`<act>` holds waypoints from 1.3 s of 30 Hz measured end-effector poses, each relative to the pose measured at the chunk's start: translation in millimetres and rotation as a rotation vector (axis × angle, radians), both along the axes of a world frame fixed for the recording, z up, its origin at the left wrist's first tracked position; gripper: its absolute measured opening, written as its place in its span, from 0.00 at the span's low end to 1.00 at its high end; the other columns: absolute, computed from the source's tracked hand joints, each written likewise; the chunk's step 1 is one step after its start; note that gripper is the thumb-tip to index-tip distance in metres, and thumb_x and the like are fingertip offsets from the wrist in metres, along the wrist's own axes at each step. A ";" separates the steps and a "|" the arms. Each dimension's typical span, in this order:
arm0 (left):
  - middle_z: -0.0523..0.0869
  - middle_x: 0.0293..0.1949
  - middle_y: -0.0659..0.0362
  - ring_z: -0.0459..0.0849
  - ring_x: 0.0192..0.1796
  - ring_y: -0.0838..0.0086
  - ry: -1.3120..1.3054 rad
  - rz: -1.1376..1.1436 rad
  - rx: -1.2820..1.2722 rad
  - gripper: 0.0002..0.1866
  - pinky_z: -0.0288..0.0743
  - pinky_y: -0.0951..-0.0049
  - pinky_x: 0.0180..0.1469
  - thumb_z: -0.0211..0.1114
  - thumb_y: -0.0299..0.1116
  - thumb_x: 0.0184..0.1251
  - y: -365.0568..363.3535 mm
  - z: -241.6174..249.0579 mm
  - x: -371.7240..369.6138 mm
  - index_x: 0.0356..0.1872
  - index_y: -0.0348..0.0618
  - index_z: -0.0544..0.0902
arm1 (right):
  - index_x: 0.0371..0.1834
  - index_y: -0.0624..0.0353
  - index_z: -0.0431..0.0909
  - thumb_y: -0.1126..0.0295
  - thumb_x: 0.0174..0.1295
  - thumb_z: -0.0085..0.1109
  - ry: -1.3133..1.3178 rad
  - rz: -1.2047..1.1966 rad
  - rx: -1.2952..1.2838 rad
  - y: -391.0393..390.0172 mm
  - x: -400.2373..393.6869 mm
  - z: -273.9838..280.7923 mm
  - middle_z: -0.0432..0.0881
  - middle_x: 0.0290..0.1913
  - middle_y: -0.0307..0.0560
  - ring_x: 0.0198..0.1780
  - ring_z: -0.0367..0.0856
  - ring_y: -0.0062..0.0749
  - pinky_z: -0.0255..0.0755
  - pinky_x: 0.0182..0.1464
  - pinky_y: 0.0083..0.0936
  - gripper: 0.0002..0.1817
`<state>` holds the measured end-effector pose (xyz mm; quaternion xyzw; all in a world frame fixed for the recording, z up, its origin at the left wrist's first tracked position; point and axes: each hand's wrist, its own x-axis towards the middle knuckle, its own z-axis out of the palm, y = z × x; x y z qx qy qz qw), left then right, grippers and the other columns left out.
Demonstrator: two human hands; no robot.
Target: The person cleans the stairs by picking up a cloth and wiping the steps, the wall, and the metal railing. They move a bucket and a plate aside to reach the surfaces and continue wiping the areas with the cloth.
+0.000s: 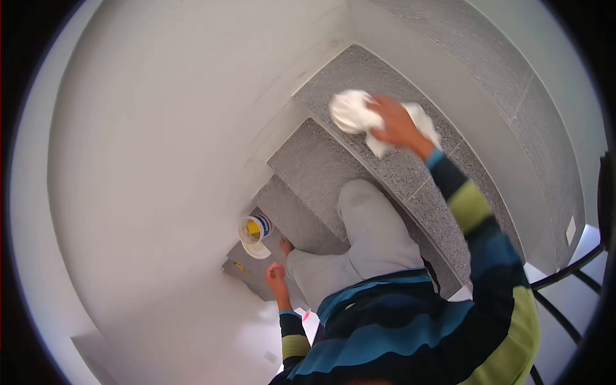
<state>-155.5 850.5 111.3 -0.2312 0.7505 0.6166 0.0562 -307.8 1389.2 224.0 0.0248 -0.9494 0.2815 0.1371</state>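
Observation:
My right hand (394, 123) presses on a white cloth (351, 111) on the upper grey speckled stair tread (410, 168). The cloth is bunched up to the left of the fingers, and another part of it spreads out beneath and to the right of the hand. Motion blurs the hand a little. Down by my left knee, my left hand (276, 272) hangs in the air with its fingers curled in, and nothing shows in it. Nearest to it is a white plastic bucket (262, 226) with a blue label and something yellow inside.
A white lid or disc (257, 250) lies beside the bucket. On a lower step is a small yellow-handled tool (242, 267), too small to name. White wall (160, 128) borders the stairs on the left; black metal railing (570, 267) stands at the right.

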 end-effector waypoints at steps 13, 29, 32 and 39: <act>0.80 0.35 0.62 0.78 0.37 0.77 -0.135 0.236 -0.049 0.08 0.72 0.79 0.39 0.57 0.35 0.64 -5.7 13.7 62.3 0.39 0.42 0.76 | 0.56 0.56 0.69 0.57 0.48 0.60 0.233 -0.015 0.300 11.8 -130.9 -83.8 0.69 0.54 0.56 0.53 0.67 0.51 0.61 0.53 0.45 0.30; 0.82 0.33 0.59 0.80 0.34 0.78 0.061 0.000 0.130 0.08 0.73 0.82 0.34 0.59 0.30 0.62 38.4 -57.9 -4.6 0.40 0.38 0.77 | 0.64 0.70 0.55 0.65 0.52 0.54 -0.060 -0.538 0.215 13.6 167.1 84.0 0.67 0.58 0.68 0.57 0.69 0.58 0.64 0.59 0.39 0.36; 0.82 0.32 0.59 0.80 0.34 0.78 0.055 0.074 0.136 0.08 0.73 0.82 0.34 0.58 0.29 0.62 42.8 -57.8 9.4 0.40 0.38 0.77 | 0.59 0.59 0.67 0.62 0.51 0.56 -0.005 -0.236 0.166 3.6 48.7 74.8 0.72 0.57 0.56 0.53 0.74 0.48 0.70 0.54 0.36 0.30; 0.82 0.33 0.60 0.80 0.34 0.78 -0.034 0.200 0.064 0.08 0.73 0.83 0.35 0.57 0.29 0.62 40.1 -46.2 51.8 0.40 0.38 0.77 | 0.55 0.48 0.73 0.57 0.47 0.61 0.026 -0.080 0.384 -54.6 -102.0 -39.1 0.69 0.58 0.49 0.56 0.68 0.51 0.67 0.54 0.39 0.28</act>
